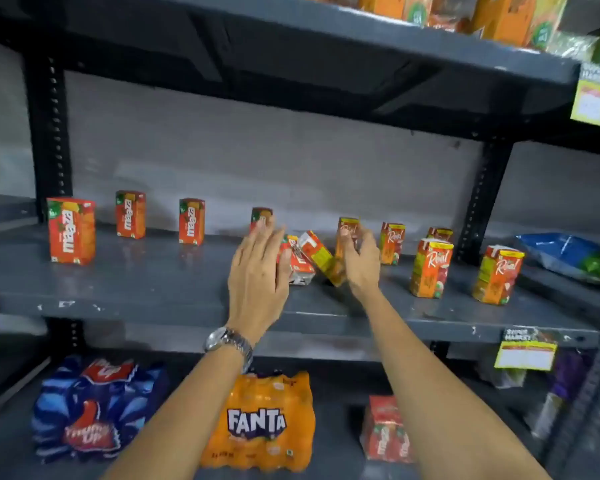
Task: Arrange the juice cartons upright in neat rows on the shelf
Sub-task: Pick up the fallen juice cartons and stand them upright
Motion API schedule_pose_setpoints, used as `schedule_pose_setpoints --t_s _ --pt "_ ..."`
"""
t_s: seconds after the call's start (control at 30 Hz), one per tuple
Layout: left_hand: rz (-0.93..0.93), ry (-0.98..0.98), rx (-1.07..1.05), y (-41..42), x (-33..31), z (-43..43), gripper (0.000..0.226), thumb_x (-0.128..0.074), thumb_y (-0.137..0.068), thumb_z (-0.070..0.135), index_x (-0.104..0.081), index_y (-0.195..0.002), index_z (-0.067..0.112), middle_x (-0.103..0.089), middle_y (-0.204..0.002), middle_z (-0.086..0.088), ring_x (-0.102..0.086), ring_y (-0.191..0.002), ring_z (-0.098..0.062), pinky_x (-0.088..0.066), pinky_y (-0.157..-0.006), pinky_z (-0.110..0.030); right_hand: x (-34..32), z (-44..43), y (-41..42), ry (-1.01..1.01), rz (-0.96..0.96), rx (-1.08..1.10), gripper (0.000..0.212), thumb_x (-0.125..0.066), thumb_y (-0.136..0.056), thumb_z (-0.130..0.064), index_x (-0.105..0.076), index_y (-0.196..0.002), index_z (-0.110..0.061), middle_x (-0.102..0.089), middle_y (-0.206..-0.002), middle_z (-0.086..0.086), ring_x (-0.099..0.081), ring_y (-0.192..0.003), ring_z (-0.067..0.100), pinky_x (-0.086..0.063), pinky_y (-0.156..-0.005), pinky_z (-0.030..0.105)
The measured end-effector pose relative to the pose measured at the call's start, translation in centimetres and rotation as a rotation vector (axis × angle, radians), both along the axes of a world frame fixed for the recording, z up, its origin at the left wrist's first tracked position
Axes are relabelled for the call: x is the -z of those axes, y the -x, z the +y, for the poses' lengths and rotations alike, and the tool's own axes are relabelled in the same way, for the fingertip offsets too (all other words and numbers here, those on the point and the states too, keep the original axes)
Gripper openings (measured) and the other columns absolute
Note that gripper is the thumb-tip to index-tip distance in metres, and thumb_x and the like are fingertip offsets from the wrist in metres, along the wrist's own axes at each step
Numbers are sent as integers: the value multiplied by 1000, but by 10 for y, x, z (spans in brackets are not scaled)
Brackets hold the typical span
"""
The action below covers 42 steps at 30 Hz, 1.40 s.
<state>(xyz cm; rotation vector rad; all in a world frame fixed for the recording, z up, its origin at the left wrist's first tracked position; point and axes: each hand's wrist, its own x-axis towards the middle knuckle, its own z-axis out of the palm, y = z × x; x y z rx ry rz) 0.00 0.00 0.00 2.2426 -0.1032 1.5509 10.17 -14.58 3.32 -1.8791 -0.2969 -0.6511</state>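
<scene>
Two tipped cartons (307, 259): leaning together mid-shelf, between your hands.
Your right hand (361, 261): closed round an upright Real carton (346, 237).
Your left hand (258, 271): fingers spread, flat beside the tipped pair.
Upright cartons: Maaza (70, 230) spaced leftward, Real (430, 268) rightward.
Shelf (153, 292): dark metal.

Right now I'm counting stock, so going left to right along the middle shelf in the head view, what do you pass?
Big Maaza carton → second Maaza carton → third Maaza carton → left hand → tipped cartons → right hand → front Real carton → rightmost Real carton → blue packet.
</scene>
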Motion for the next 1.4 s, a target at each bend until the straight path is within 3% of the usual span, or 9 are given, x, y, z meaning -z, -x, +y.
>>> schedule_pose_setpoints --t_s 0.1,0.2,0.4,0.57,0.63,0.77,0.9,1.27,1.4 --pt "-45 -101 14 3 26 -11 38 -38 -95 27 -53 -127 13 -54 -134 -4 -45 -127 -15 -34 -107 -34 7 -8 -9 -64 212 -255 69 -56 -81 -49 -37 -139 -16 -45 -143 8 -44 -130 23 -35 -110 39" --pt "-44 -311 -28 4 53 -14 36 -40 -94 31 -61 -119 14 -63 -123 -3 -54 -118 -16 -38 -99 -33 4 -13 -14 6 344 -428 54 -54 -90 -27 -37 -139 -12 -41 -144 9 -42 -129 22 -36 -95 26" --pt "4 -486 -149 3 70 -7 39 -44 -92 41 -60 -120 19 -64 -121 1 -58 -111 -16 -40 -89 -31 -2 -31 -10 187 327 -471 54 -56 -83 -1 -43 -135 -6 -52 -129 10 -48 -109 16 -41 -69 14" --pt "-43 -458 -176 1 70 -9 37 -46 -91 42 -65 -113 20 -68 -113 2 -62 -106 -15 -40 -88 -30 -4 -43 2 240 257 -352 59 -75 -72 -13 -52 -127 -6 -62 -122 11 -59 -108 23 -49 -94 37" --pt "-36 -454 -172 2 70 -9 37 -46 -90 41 -65 -112 19 -68 -112 2 -62 -105 -15 -40 -88 -30 1 -44 15 213 135 -244 54 -78 -68 -21 -60 -117 -9 -67 -114 9 -64 -100 22 -50 -94 43" --pt "11 -442 -167 3 70 -11 38 -46 -90 42 -65 -112 18 -68 -113 0 -62 -107 -16 -40 -89 -31 12 -41 48 130 -26 81 59 -78 -61 -43 -58 -112 -20 -66 -111 0 -64 -95 15 -53 -84 36" --pt "43 -437 -175 5 70 -11 38 -45 -90 42 -65 -112 17 -68 -114 0 -61 -108 -16 -41 -90 -32 19 -35 69 7 -70 214 60 -80 -58 -47 -54 -106 -22 -67 -105 -5 -65 -90 12 -48 -77 27" --pt "56 -441 -165 9 67 -13 40 -43 -91 43 -65 -112 17 -68 -113 1 -61 -106 -16 -40 -90 -30 20 -44 74 -67 -37 234 58 -82 -60 -41 -46 -100 -19 -62 -102 -3 -55 -80 7 -35 -61 11" --pt "66 -447 -176 8 68 -12 41 -43 -92 44 -65 -113 18 -68 -114 1 -61 -106 -16 -40 -90 -30 18 -49 62 -30 -32 233 59 -82 -61 -37 -45 -102 -16 -61 -104 3 -61 -88 15 -50 -71 26"
